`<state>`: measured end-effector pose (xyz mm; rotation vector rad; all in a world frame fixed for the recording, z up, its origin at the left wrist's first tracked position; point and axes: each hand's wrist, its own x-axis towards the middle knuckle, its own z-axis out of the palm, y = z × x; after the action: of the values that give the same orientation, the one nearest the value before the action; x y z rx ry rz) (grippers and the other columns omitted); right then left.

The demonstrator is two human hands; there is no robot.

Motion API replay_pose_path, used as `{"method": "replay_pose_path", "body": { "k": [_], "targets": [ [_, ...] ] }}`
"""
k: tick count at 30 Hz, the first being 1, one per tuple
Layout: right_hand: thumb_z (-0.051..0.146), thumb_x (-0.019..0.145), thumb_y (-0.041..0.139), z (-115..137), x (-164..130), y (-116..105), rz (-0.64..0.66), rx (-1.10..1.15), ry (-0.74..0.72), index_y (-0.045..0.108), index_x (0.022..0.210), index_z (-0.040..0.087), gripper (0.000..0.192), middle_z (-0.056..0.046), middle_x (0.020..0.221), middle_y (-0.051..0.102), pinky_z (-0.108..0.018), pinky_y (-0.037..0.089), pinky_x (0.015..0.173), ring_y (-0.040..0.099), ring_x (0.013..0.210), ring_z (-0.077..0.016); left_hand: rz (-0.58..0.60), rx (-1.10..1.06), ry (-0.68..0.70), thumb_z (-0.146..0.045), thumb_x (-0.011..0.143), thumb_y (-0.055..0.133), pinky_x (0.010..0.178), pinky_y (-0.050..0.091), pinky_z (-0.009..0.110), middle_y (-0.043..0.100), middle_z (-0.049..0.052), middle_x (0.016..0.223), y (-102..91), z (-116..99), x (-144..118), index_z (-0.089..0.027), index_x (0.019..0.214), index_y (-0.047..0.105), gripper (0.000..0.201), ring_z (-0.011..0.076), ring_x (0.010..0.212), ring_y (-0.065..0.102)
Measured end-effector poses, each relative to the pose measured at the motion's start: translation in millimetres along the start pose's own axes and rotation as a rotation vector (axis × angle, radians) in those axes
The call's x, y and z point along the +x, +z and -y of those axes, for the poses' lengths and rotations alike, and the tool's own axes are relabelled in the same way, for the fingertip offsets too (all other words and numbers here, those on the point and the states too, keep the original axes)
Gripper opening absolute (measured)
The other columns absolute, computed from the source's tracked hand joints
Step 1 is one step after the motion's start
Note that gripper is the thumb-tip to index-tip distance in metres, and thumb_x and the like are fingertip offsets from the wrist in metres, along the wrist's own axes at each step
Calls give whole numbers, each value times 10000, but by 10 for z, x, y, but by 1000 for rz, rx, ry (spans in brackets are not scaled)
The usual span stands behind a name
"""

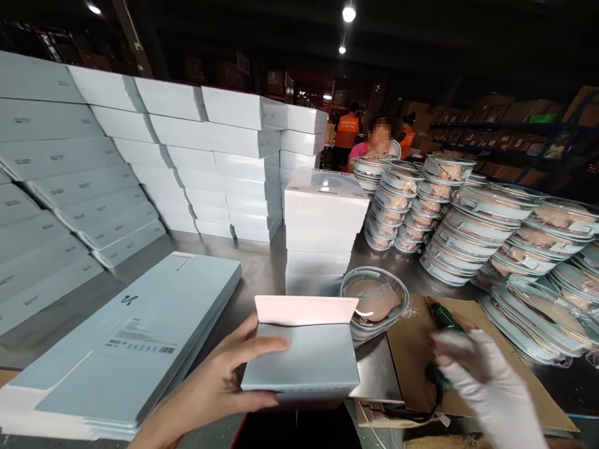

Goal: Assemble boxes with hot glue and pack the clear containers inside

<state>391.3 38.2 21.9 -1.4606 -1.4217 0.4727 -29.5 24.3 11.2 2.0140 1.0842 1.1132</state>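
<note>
Your small box [302, 358] sits at the near edge of the steel table [262, 268], flap raised at its far side. Your left hand [219, 386] grips its left end, thumb lying across the top and fingers underneath. To its left lies a stack of flat cartons [135, 337], just beside; bare steel runs between them. Past the box stands a pile of white boxes [322, 231], with a round clear tray [374, 299] near its foot. Your right hand [482, 380], gloved and blurred, closes around a green tool [442, 318] over the brown cardboard [472, 374].
</note>
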Motion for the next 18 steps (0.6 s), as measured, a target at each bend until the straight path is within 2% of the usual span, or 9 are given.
{"method": "replay_pose_path", "body": {
  "k": [2, 4, 6, 8, 10, 11, 12, 15, 18],
  "targets": [
    [470, 757, 854, 324, -48, 375, 293, 123, -230, 244, 1615, 374, 1057, -120, 1467, 637, -433, 556, 1045, 655, 1293, -292, -20, 27, -10, -445, 784, 876, 993, 604, 396, 671, 84, 1378, 13, 19, -23, -394, 1220, 760, 454, 322, 1234, 688],
    [424, 755, 884, 536, -55, 690, 513, 146, -385, 88, 1641, 398, 1192, -128, 1537, 564, -446, 505, 1101, 582, 1382, -294, -48, 52, 28, -407, 793, 875, 928, 636, 380, 674, 79, 1337, 63, 37, -29, -398, 1214, 753, 439, 318, 1192, 708],
    [361, 775, 877, 597, -49, 871, 590, 163, -474, 144, 1630, 389, 1127, -117, 1411, 650, -445, 492, 1110, 616, 1345, -290, -124, 38, 117, -383, 817, 860, 896, 648, 371, 643, 83, 1333, 156, 66, -19, -387, 1198, 733, 402, 318, 1179, 713],
    [293, 818, 833, 558, -56, 927, 573, 201, -502, 241, 1601, 379, 986, -88, 1265, 709, -429, 484, 1118, 651, 1300, -271, -251, -34, 232, -410, 871, 806, 948, 629, 402, 579, 73, 1343, 267, 107, -3, -420, 1298, 609, 470, 305, 1223, 689],
    [253, 842, 797, 508, -78, 921, 574, 210, -520, 315, 1571, 390, 885, -93, 1319, 690, -411, 476, 1125, 644, 1310, -258, -341, -112, 334, -438, 939, 720, 1040, 581, 459, 540, 41, 1296, 347, 143, 6, -502, 1414, 409, 571, 270, 1272, 650],
    [240, 845, 789, 499, -91, 914, 594, 196, -542, 340, 1560, 396, 858, -100, 1384, 660, -404, 476, 1127, 624, 1336, -258, -343, -121, 366, -432, 965, 686, 1062, 566, 470, 537, 24, 1253, 361, 152, 5, -541, 1445, 333, 606, 252, 1282, 636],
    [225, 848, 780, 506, -101, 911, 623, 177, -586, 357, 1552, 395, 839, -98, 1421, 638, -404, 473, 1133, 591, 1374, -261, -318, -106, 378, -404, 985, 662, 1075, 557, 471, 540, 17, 1212, 354, 151, 1, -555, 1456, 327, 597, 246, 1296, 620],
    [178, 873, 719, 585, -97, 946, 677, 109, -804, 427, 1514, 341, 724, -86, 1363, 666, -475, 405, 1197, 458, 1485, -278, -172, 0, 351, -284, 999, 644, 1072, 557, 435, 559, 53, 1174, 242, 105, -8, -456, 1326, 618, 371, 292, 1339, 579],
    [165, 935, 628, 669, -44, 1014, 666, 46, -997, 482, 1461, 264, 554, -98, 1292, 702, -572, 303, 1248, 559, 1390, -269, -23, 77, 342, -269, 996, 642, 1080, 547, 421, 598, 90, 1195, 118, 38, 18, -371, 1201, 720, 242, 313, 1392, 525]
  ]
}}
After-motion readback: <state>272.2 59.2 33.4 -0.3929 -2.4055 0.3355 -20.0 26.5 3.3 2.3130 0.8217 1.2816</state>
